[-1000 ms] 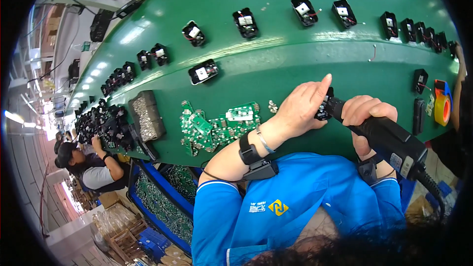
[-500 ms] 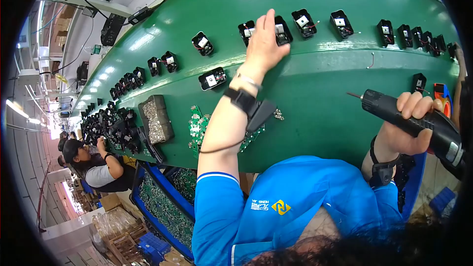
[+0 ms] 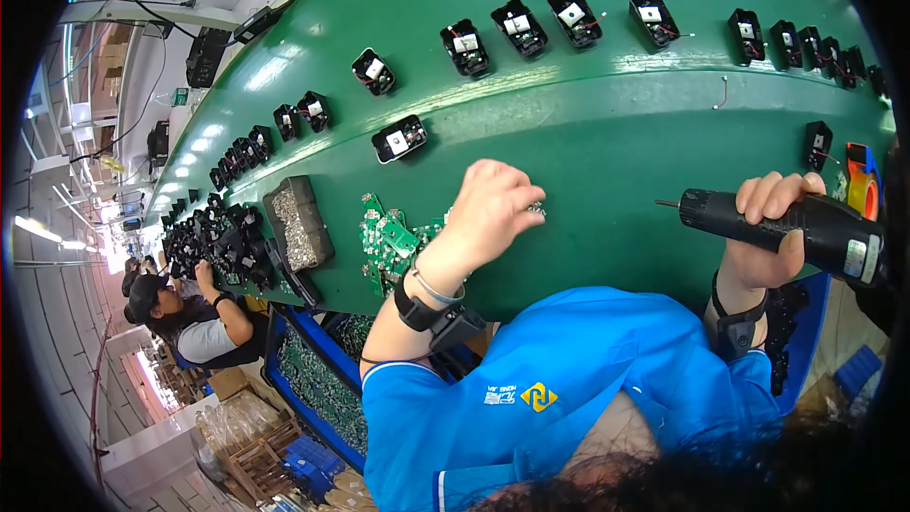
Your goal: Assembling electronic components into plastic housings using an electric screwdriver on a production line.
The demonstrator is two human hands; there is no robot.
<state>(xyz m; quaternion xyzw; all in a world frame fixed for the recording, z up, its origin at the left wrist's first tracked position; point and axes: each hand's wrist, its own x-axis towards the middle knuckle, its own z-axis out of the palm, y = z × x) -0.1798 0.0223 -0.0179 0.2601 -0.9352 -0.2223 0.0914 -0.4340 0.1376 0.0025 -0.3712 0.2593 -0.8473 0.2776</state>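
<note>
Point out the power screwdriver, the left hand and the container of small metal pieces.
Power screwdriver [image 3: 830, 229]: head view, rear of its black body.
Left hand [image 3: 491, 210]: head view, back of the hand.
Container [image 3: 323, 228]: head view, dark right side wall.

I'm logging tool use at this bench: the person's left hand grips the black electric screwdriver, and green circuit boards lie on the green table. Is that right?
Not quite: the head view shows the right hand gripping the black electric screwdriver. The green circuit boards do lie on the green table.
</note>
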